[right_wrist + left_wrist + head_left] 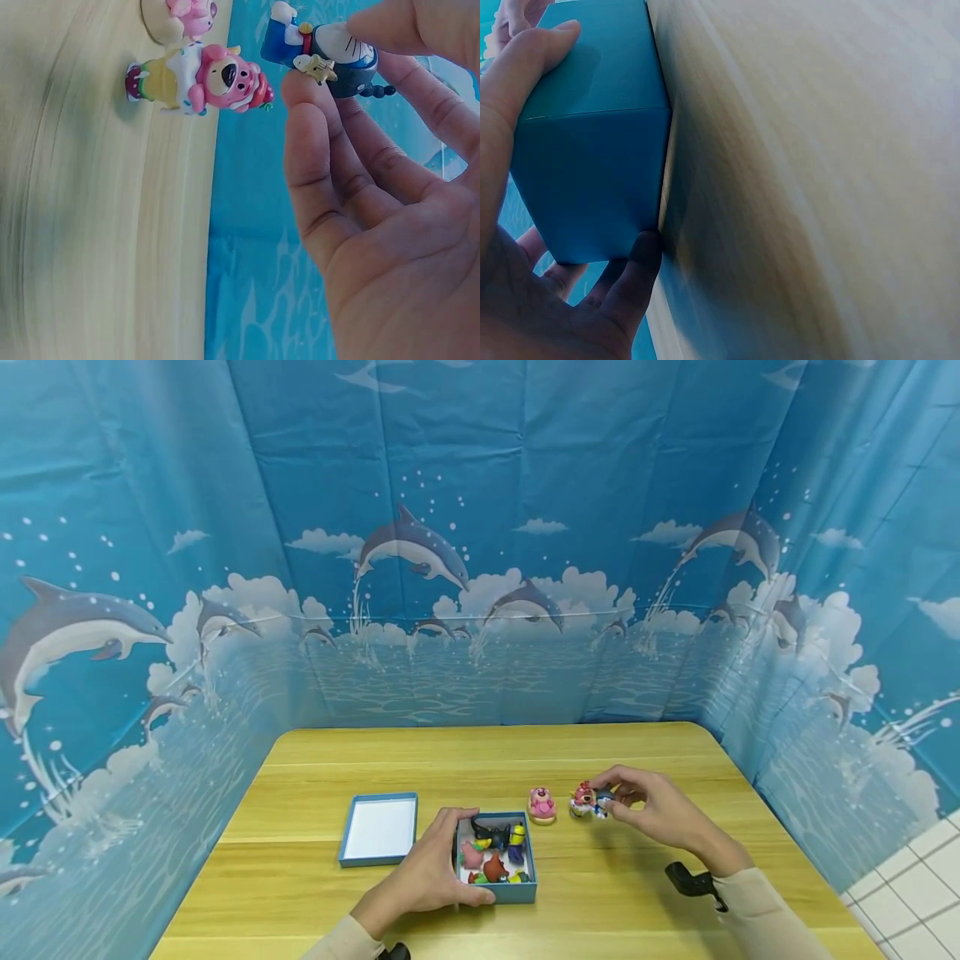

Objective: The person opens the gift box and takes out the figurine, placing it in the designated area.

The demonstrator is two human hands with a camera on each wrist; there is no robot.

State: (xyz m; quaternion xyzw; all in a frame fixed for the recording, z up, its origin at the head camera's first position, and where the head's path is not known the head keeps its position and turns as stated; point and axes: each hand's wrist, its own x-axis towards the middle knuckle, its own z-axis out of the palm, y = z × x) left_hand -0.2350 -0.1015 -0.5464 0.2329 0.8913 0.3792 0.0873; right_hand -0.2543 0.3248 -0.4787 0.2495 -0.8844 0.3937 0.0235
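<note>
left hand [427, 877]: curled round the box [498, 893] wall
right hand [656, 807]: pinching the blue figure [330, 52]
beside it: pink figure [206, 79]

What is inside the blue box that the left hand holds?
The blue box holds small toy figures: a black one, a yellow one, pink and brown ones. The left hand covers its left wall; lower figures are hidden.

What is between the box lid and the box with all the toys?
The left hand. In the head view it grips the toy box, filling part of the gap to the lid; the rest is bare table.
</note>
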